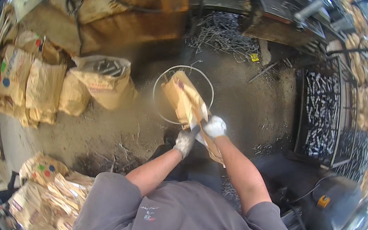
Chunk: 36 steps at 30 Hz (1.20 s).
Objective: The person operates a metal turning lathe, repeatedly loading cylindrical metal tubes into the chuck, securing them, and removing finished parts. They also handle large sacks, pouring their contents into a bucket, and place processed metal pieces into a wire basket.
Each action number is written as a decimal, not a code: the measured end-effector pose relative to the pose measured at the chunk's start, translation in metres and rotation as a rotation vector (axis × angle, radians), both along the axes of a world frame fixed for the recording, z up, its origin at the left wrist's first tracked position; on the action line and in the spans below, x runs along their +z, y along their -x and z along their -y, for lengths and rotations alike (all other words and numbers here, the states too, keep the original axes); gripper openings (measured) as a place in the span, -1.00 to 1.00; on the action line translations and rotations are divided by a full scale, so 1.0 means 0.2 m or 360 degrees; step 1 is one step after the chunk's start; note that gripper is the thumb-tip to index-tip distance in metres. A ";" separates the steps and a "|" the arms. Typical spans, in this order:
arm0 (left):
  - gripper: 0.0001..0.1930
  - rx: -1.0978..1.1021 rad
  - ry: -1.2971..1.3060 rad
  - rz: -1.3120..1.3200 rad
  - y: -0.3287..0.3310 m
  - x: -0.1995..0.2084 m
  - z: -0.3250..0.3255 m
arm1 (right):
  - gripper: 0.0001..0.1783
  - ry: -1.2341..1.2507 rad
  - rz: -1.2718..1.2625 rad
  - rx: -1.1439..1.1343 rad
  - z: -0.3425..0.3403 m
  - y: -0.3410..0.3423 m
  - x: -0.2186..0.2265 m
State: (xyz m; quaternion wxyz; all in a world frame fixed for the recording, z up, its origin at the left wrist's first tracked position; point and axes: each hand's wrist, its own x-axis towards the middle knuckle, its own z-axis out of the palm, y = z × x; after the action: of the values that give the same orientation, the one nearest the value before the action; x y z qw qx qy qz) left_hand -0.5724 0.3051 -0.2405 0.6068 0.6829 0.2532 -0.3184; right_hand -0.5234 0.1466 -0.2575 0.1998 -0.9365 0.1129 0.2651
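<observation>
Both gloved hands are gripping the near end of a folded paper sack [185, 103]: the left hand [185, 142] closed low on its edge, the right hand [214, 127] closed beside it. The sack is hanging over a wire ring [166, 76] on the floor [252, 106]. It is probably light, limp and crease-prone; holding the mouth edges looks best.

Both arms bare to short grey sleeves, reaching forward and converging. Left hand [185, 142] gloved, fingers curled shut in a grip. Right hand [214, 127] gloved, also clenched, just ahead of the left, nearly touching
</observation>
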 end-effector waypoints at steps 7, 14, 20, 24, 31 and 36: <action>-0.55 0.0424 -0.0442 0.0320 -0.43 -0.45 0.06 | -0.56 0.0035 -0.0085 -0.0394 -0.12 -0.54 -0.19; -0.71 0.0963 -0.0673 0.0078 -0.66 -0.81 0.02 | -0.67 0.0340 0.0531 0.0277 -0.13 -0.95 -0.69; -0.67 0.0612 -0.1862 0.0543 -0.54 -0.83 -0.49 | -0.65 -0.0161 0.0931 0.1193 0.35 -1.37 -0.70; -0.59 0.0369 -0.1957 0.0497 -0.75 -0.59 -0.39 | -0.55 -0.0285 0.0999 0.1335 0.33 -1.50 -0.75; -0.45 0.0697 -0.1734 0.0470 -0.92 -0.97 -0.57 | -0.58 -0.0731 0.1100 0.1176 0.07 -1.64 -0.82; -0.19 0.0702 -0.1184 0.0065 -0.97 -1.12 -0.73 | -0.26 -0.0527 0.0333 0.0961 -0.12 -1.80 -1.12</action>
State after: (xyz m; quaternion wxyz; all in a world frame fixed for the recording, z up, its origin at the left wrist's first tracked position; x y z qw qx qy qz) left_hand -0.3794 0.4517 -0.4648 0.3778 0.7907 0.4785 -0.0547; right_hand -0.1629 0.1704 -0.4816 0.2719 -0.9046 -0.2345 0.2295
